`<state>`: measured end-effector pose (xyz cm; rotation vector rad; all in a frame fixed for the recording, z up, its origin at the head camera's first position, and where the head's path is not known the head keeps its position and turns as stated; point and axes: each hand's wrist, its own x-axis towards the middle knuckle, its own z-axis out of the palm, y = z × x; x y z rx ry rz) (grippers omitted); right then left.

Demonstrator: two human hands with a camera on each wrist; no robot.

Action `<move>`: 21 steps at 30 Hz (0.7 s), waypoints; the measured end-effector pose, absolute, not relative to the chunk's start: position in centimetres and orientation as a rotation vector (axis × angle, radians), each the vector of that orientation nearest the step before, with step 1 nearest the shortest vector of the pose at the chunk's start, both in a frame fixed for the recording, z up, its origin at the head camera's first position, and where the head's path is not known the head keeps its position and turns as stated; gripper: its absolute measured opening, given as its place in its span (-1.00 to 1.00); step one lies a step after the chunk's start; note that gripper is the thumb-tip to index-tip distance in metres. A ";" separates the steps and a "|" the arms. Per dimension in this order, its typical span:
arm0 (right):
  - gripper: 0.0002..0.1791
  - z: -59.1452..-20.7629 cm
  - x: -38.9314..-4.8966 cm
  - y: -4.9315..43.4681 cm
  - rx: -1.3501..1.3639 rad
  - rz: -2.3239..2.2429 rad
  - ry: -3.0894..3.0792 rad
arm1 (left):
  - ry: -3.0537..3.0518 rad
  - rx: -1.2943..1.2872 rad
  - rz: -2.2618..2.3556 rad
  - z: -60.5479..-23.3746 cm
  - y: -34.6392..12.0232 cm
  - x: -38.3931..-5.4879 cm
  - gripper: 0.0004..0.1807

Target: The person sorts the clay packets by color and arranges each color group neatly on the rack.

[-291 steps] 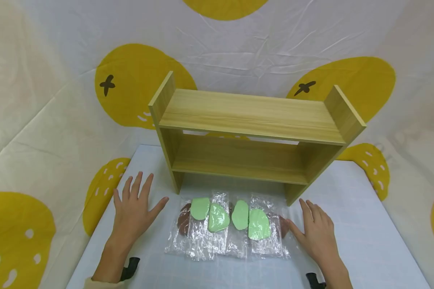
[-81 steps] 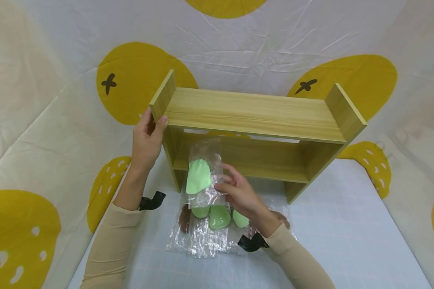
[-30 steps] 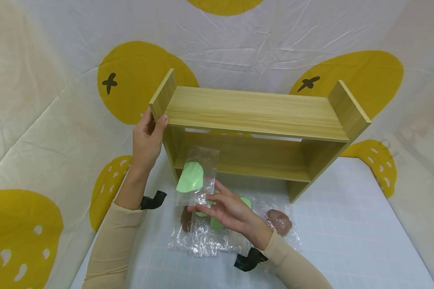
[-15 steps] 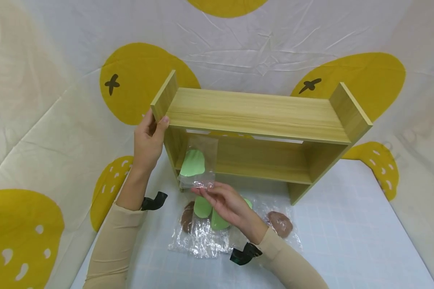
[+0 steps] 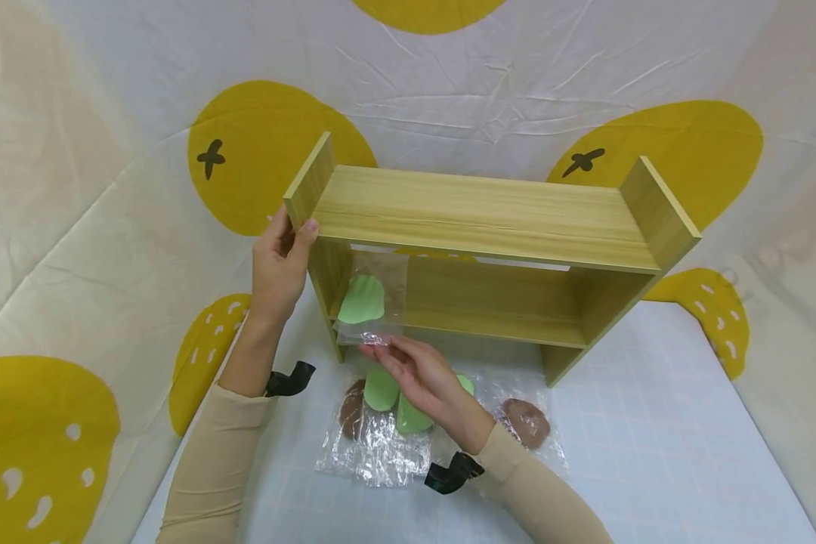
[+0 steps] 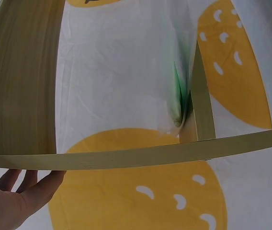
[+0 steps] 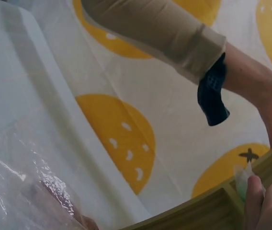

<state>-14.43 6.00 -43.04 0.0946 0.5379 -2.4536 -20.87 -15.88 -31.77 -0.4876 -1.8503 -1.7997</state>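
Observation:
In the head view my left hand point(image 5: 279, 272) grips the left side panel of a light wooden two-tier shelf point(image 5: 483, 219), thumb on its front edge. My right hand point(image 5: 435, 381) pinches the lower edge of a clear plastic bag point(image 5: 391, 295) holding a flat pale-green piece point(image 5: 363, 299). The bag stands nearly upright at the left end of the lower tier, its bottom near the board's front edge. From the left wrist, the bag point(image 6: 176, 96) appears edge-on beside the lower board. The right wrist view shows my right fingertips point(image 7: 254, 191) close to the bag.
Several more clear bags lie overlapping on the pale table point(image 5: 653, 453) before the shelf. They hold green pieces point(image 5: 381, 389) and brown pieces point(image 5: 526, 423); my right hand partly hides them. Behind hangs a white cloth point(image 5: 449, 98) with yellow shapes.
My right hand has lifted the green-piece bag from the pile, then moved it up and inward onto the lower tier's left end. My left hand has gone from the table to the shelf's side panel.

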 end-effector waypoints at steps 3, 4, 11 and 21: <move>-0.72 -43.0 -14.7 5.7 0.104 -2.463 0.523 | -1.848 -0.480 -1.803 -31.7 -15.9 -20.9 -0.55; -0.72 -43.0 -14.7 5.6 0.111 -2.468 0.517 | -1.846 -0.479 -1.806 -31.7 -15.9 -20.9 -0.55; -0.81 -43.2 -14.8 5.3 0.132 -2.510 0.580 | -1.845 -0.473 -1.822 -31.5 -15.7 -20.8 -0.56; -0.64 -43.4 -14.4 6.0 0.085 -2.445 0.831 | -1.846 -0.465 -1.824 -31.5 -15.8 -20.7 -0.56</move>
